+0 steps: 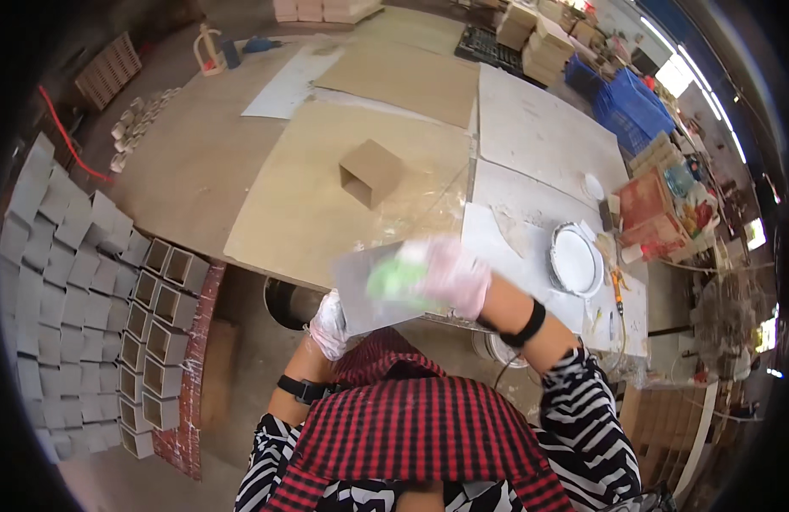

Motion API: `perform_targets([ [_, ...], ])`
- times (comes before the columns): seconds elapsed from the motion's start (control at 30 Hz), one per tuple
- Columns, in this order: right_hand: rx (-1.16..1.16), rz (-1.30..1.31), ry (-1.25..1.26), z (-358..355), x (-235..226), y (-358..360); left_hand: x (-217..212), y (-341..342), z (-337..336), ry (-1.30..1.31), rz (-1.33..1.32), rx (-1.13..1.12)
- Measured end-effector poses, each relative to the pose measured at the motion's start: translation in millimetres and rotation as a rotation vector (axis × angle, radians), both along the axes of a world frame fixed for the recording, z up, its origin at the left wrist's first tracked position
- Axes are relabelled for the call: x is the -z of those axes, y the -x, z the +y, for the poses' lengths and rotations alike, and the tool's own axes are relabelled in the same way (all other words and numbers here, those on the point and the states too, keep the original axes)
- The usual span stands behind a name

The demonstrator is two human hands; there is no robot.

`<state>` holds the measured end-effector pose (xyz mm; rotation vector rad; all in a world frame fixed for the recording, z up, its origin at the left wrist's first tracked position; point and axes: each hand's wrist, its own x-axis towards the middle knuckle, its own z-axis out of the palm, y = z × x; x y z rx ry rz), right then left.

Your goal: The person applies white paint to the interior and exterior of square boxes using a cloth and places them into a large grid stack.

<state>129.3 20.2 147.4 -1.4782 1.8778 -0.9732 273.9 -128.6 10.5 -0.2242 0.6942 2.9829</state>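
Close in front of me, at the table's near edge, a grey square box (360, 294) is held up with one flat side showing. My left hand (328, 326), in a whitish glove, grips its lower left edge with the fingers mostly behind it. Across the upper right of the box lies my right hand (458, 277), gloved in white and pink and smeared by motion. Under its fingers is a soft green pad (396, 277), against the box's face; blur hides whether it is sponge or cloth. A brown open-ended box (373, 171) sits beyond on the table.
A round tub of white paint (576, 260) stands on the right, beside an orange-handled tool (617, 290). Many grey boxes (66, 299) are stacked at left, near open-ended ones (162, 337) on a red board. A blue crate (631, 107) is at far right.
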Motion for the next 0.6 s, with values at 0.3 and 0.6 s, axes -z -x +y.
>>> perform_targets([
  [0.3, 0.246, 0.498, -0.076, -48.4, -6.3, 32.9, 9.0, -37.5, 24.7, 0.737, 0.120, -0.071],
  [0.6, -0.353, 0.779, 0.034, -37.3, 7.4, -74.0, -10.7, -62.0, 23.1, 0.456, 0.113, -0.237],
])
